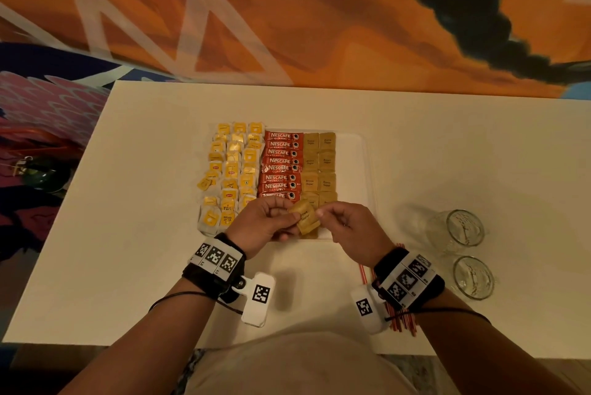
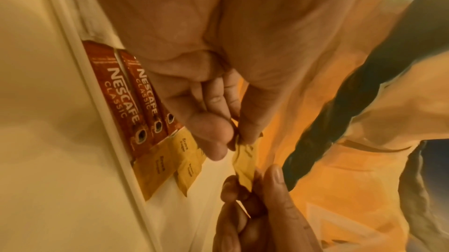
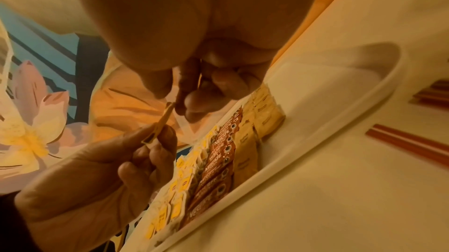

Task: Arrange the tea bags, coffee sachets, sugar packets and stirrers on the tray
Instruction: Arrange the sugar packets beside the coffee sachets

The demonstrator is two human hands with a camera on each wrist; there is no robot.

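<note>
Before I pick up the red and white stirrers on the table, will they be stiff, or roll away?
The stirrers look thin and long, so probably light and slightly bendy. Loose on the smooth table beneath the right hand, they may slide or roll when nudged. Whether round or flat is unclear.

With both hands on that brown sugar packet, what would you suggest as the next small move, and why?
Probably lower the brown sugar packet into the near end of the sugar columns on the tray. Left hand and right hand pinch it just above that end, and the stirrers lie off the tray.
</note>
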